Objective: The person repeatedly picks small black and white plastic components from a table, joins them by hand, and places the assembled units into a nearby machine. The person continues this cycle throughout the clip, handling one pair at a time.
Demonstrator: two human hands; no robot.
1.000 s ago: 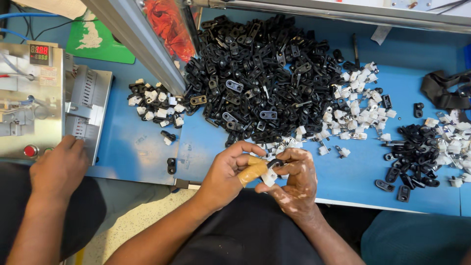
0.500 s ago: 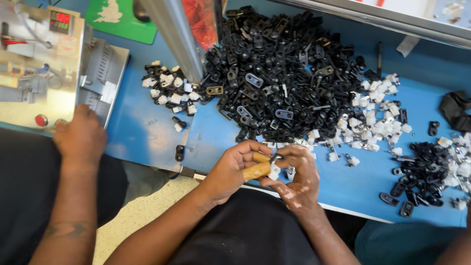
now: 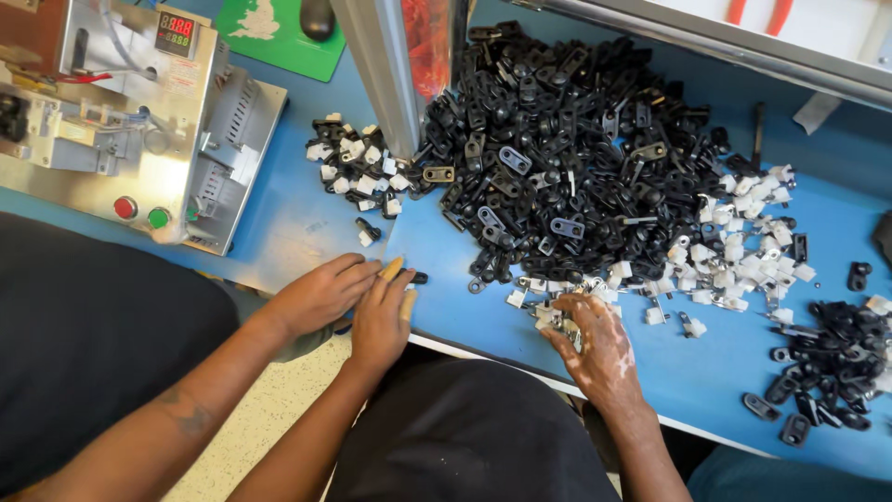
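Note:
My left hand (image 3: 381, 316) lies flat at the blue table's front edge (image 3: 483, 349), with tan covers on its fingertips. Its fingers rest beside a small black clip (image 3: 419, 277) and hold nothing that I can see. My right hand (image 3: 595, 339) is curled over a few small white parts (image 3: 548, 318) at the near edge of the big pile of black plastic clips (image 3: 567, 158). A co-worker's hand (image 3: 321, 293) rests on the table edge, touching my left hand from the left.
A metal benchtop machine (image 3: 139, 121) with a red and a green button stands at the left. A grey upright post (image 3: 381, 65) rises behind a small heap of white-and-black parts (image 3: 358, 167). White parts (image 3: 743, 251) and assembled black pieces (image 3: 827, 363) lie at the right.
My hands have parted: the left went left to the table edge, the right forward to the white parts. The co-worker's hand moved right, from the machine to beside my left hand.

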